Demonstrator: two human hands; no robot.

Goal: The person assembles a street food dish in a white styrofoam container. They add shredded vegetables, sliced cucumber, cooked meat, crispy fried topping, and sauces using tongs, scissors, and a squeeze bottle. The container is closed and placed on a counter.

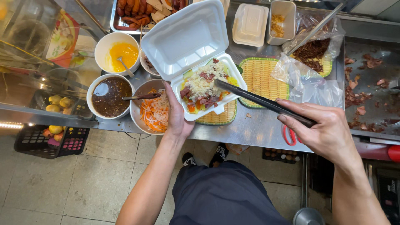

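Head view, left hand point(177, 114) gripping foam box point(196, 54) of rice and meat, right hand point(329, 133) clenching tongs point(262, 101)

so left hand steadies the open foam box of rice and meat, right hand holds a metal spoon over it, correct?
Not quite. In the head view the right hand holds dark tongs, not a metal spoon, their tips over the food. The rest stands: the left hand steadies the open foam box of rice and meat.

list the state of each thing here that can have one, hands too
foam box: lid open, filled with food
left hand: gripping the box's edge
right hand: closed on black tongs, tips over the food
small foam box: shut
sauce bowl: full, spoon in
plastic bag: open
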